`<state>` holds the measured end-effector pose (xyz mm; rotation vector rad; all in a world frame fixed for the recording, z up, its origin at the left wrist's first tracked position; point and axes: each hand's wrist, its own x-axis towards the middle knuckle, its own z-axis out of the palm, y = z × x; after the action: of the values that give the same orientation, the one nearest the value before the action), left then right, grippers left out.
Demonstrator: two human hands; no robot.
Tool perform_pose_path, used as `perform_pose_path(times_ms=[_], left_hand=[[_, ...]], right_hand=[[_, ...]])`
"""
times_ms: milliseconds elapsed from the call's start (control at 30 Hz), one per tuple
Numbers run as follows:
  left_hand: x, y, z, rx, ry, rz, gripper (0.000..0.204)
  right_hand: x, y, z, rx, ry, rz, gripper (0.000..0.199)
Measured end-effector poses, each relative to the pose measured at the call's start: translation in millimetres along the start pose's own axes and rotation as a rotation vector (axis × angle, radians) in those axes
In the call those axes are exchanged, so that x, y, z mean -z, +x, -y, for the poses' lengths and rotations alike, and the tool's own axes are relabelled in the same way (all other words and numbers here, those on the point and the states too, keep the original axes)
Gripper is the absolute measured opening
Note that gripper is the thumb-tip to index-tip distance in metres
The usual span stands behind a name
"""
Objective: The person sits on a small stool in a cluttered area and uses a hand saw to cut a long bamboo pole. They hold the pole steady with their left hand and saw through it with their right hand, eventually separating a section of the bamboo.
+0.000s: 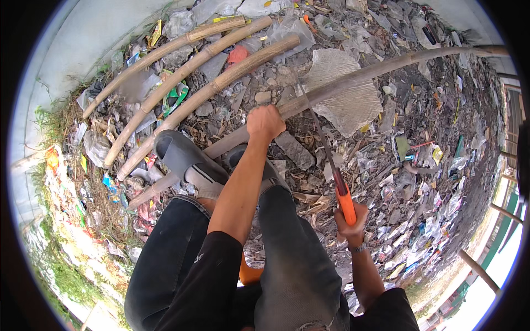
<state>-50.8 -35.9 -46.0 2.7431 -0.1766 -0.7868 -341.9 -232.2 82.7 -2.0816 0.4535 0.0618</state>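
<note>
My left hand (265, 122) is closed round a long bamboo pole (381, 70) that runs slantwise across the ground. My right hand (352, 220) grips the orange handle of a handsaw (326, 144). The saw's narrow blade crosses the pole a little to the right of my left hand; I cannot tell how deep any cut is. A grey rubber clog (185, 153) on my left foot lies over the pole's near part. Under the pole, right of the blade, is a flat pale slab (343, 91).
Three shorter bamboo pieces (212, 88) lie side by side at the upper left. Plastic scraps, stones and dry leaves litter the ground. A pale wall (83, 60) bounds the left side. Something orange (249, 271) shows beneath me, between my legs.
</note>
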Motion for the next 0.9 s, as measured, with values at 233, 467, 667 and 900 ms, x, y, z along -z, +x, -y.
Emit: perform_pose_path(times_ms=[233, 467, 667, 900], left_hand=[[9, 8, 5, 0.013, -0.050, 0.014, 0.038], [11, -5, 34, -0.020, -0.035, 0.020, 0.052], [11, -7, 41, 0.054, -0.031, 0.014, 0.051], [16, -8, 36, 0.063, -0.034, 0.058, 0.051]], right_hand=[[-53, 115, 27, 0.070, 0.139, -0.079, 0.016], [-15, 38, 21, 0.024, 0.048, -0.044, 0.011], [-25, 39, 24, 0.057, 0.058, 0.017, 0.012], [-25, 32, 27, 0.058, 0.041, 0.053, 0.015]])
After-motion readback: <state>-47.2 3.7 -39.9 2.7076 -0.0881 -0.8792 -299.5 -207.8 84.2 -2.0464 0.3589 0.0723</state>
